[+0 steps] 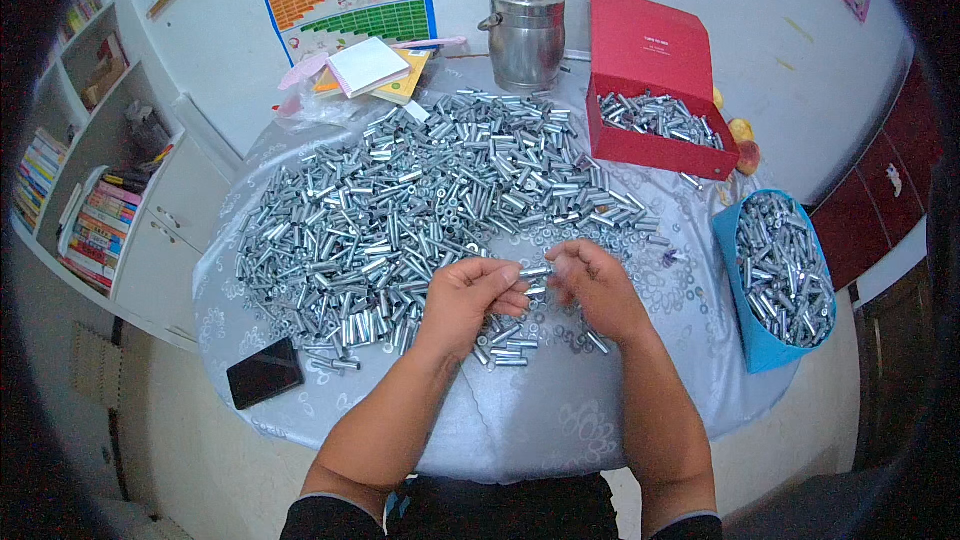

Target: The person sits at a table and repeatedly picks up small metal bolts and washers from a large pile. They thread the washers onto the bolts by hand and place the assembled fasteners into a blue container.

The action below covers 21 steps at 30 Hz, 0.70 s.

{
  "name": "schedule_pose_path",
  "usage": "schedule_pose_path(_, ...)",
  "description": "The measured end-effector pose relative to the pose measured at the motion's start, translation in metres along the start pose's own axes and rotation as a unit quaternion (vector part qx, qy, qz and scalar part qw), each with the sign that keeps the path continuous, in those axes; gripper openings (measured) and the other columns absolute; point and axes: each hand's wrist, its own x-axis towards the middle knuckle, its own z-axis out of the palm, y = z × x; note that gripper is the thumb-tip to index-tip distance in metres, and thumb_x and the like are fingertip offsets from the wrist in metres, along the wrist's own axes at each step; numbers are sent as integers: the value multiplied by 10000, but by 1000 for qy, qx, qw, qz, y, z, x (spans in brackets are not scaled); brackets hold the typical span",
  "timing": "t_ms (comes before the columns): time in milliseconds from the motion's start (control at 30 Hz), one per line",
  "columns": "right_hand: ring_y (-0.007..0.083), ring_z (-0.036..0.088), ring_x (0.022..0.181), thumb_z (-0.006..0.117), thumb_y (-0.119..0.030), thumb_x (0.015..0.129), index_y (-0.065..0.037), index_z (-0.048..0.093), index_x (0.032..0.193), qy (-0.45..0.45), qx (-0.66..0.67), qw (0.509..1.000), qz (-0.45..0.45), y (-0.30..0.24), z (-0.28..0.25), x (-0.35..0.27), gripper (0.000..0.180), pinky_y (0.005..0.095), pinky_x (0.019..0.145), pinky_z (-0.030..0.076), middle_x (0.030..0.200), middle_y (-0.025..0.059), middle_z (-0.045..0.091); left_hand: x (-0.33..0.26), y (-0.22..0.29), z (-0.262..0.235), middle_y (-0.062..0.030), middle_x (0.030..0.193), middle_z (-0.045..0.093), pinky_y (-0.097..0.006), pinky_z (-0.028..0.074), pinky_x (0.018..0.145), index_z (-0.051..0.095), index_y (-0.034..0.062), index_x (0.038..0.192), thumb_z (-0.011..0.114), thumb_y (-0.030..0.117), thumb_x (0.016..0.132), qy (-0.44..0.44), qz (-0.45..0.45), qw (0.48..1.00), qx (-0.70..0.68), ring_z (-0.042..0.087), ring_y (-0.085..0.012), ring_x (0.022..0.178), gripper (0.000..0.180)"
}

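Over the near side of a heap of short silver metal sleeves and bolts (400, 200), both hands meet near the middle of the table. My left hand (470, 295) is closed, thumb and fingers pinching a short silver metal sleeve (535, 273) that points to the right. My right hand (598, 290) is at the sleeve's right end, its fingers bent and drawn together, slightly blurred; what is between them is hidden. Below the hands lie several loose sleeves (508, 352). Small washers or nuts (590, 237) are scattered just beyond my right hand.
A red box (655, 155) and a blue container (745, 290), both filled with metal pieces, stand on the right. A steel pot (528, 40) and notepads (368, 68) are at the back. A black phone (265, 374) lies at the near left of the cloth-covered table (420, 430).
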Motion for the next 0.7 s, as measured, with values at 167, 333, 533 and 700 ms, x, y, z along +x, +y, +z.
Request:
schedule_pose_path(167, 107, 517, 589, 563, -255, 945, -16, 604, 818, 11, -76, 997, -19, 8, -3, 2, 273, 275, 540, 416, 654, 27, 569, -1, -1, -1, -141, 852, 691, -275, 566, 616, 656, -48, 995, 644, 126, 895, -6, 5, 1000, -1, 673, -182, 681, 201)
schedule_pose_path(333, 111, 515, 584, 552, -275, 955, -15, 598, 788, 2, -114, 993, -40, 0, -1, 0, 312, 285, 539, 413, 641, 26, 568, 2, -2, -3, -137, 847, 692, -277, 564, 605, 655, -43, 991, 645, 125, 893, 0, 8, 1000, 0, 672, -182, 670, 195)
schedule_pose_path(533, 101, 518, 595, 585, -255, 940, -20, 600, 815, 13, 29, 999, -34, 4, 4, 2, 267, 275, 551, 422, 658, 21, 577, 2, -2, -1, -133, 839, 692, -279, 563, 592, 659, -37, 975, 646, 129, 894, -2, 10, 1000, -4, 672, -181, 666, 186)
schedule_pose_path(700, 100, 532, 617, 594, -238, 934, -26, 598, 874, -9, -30, 999, -4, 8, -2, 3, 220, 265, 574, 437, 688, 18, 574, 0, 0, -1, -132, 833, 691, -277, 560, 586, 661, -33, 963, 645, 134, 894, 1, 7, 1000, -1, 670, -176, 662, 182)
